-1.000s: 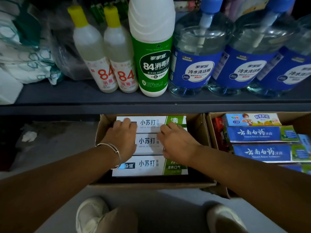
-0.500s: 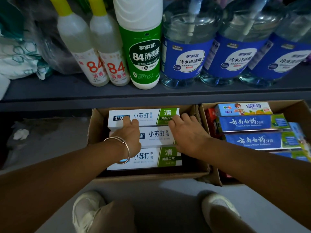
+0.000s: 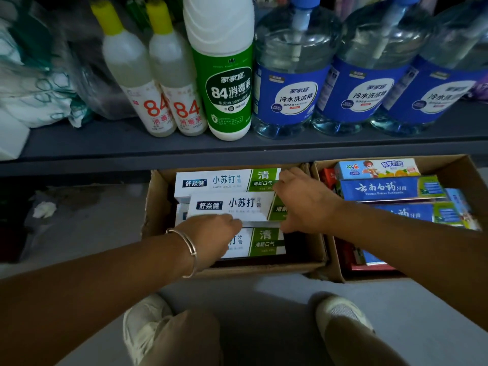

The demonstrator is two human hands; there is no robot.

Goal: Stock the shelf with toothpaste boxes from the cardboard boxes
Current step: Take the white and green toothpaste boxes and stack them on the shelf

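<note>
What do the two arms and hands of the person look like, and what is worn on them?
Both forearms are bare, with no sleeves in view and no gloves on either hand. The left hand has a thin silver metal bangle around its wrist, apparently made of two slim bands lying close together. On the right hand and its wrist no ring, watch or bracelet can be made out here.

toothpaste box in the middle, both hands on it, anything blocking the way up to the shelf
The middle toothpaste box, held by the left hand and right hand, has nothing above it. On the shelf, bottles fill the stretch right above the cardboard box; bare front edge shows further left.
</note>
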